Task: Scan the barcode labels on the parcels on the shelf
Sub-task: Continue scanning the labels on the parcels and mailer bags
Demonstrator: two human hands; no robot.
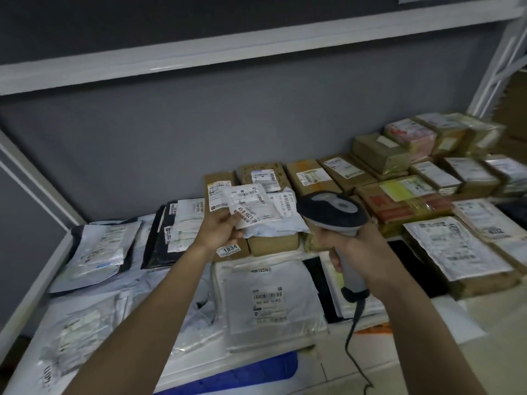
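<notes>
Dim grey wall behind white shelf frame.

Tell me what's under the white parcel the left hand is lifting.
The white parcel rests partly on a brown carton; the carton's top, label included, is covered.

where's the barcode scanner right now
In the head view the scanner sits centre-right, gripped by the right hand, its head just right of the white parcel that the left hand holds above the shelf.

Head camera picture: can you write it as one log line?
left hand: holds small white labelled parcel | right hand: grips grey handheld barcode scanner | scanner beside parcel
</notes>
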